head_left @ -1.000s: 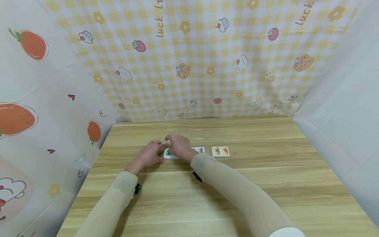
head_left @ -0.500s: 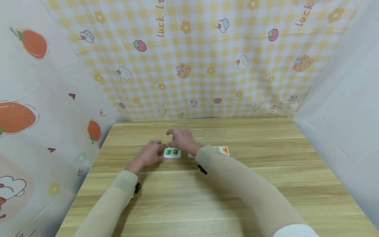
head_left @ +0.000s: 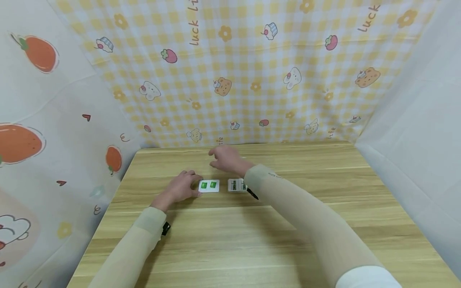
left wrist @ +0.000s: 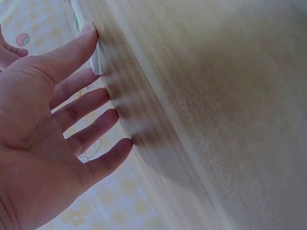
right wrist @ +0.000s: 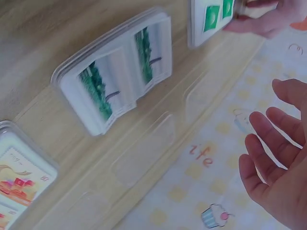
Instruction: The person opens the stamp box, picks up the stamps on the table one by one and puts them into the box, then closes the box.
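My left hand rests at the left end of a small stack of white cards with two green pictures. Thumb and index finger pinch that stack's edges, as the left wrist view shows, while the other fingers touch the wooden table. My right hand hovers behind the row, fingers loosely bent and holding nothing. A second stack of cards, showing two green landscape pictures, lies to the right of the first. Farther right is a stack with orange pictures, hidden by my right sleeve in the head view.
Clear flat rectangles lie in a row along the back of the wooden table, behind the card stacks. A yellow checked cloth hangs at the table's back edge. White cloths stand at both sides.
My right hand has moved from over the green-picture stack backward and slightly right, uncovering that stack; its sleeve now hides the orange-picture stack. My left hand has stayed in place.
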### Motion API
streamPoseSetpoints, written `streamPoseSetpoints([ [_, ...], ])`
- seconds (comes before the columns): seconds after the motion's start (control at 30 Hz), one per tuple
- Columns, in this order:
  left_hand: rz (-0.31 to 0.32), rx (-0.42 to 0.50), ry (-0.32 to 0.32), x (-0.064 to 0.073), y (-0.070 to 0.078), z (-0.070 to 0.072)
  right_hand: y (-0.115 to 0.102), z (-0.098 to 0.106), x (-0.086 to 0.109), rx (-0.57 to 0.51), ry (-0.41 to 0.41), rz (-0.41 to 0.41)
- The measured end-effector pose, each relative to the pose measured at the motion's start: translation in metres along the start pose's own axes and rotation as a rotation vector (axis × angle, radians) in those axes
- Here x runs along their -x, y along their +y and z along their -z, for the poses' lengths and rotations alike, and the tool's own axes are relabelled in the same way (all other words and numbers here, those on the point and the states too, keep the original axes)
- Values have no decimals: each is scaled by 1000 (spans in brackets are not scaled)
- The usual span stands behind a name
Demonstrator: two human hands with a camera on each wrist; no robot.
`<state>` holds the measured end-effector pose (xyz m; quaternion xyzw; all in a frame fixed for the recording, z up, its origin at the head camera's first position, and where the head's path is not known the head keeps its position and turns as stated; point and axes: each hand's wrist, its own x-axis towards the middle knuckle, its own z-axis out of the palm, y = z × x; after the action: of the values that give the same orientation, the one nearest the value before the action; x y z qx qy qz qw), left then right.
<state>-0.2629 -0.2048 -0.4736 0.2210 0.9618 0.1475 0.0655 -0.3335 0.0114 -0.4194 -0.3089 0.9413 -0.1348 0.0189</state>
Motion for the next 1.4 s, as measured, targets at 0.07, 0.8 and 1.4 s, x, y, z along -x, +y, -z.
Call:
streamPoseSetpoints([
  [0.07,6,5,-3,1,-1,0,4,-2,-2,22,13,-6],
  [0.8,8,-2,-32,-3,3,3,46,-32,1,100,-92,-128],
  [1.4,35,-18,-29,-1,-1,1,45,-45,-6,152,-35,-114],
])
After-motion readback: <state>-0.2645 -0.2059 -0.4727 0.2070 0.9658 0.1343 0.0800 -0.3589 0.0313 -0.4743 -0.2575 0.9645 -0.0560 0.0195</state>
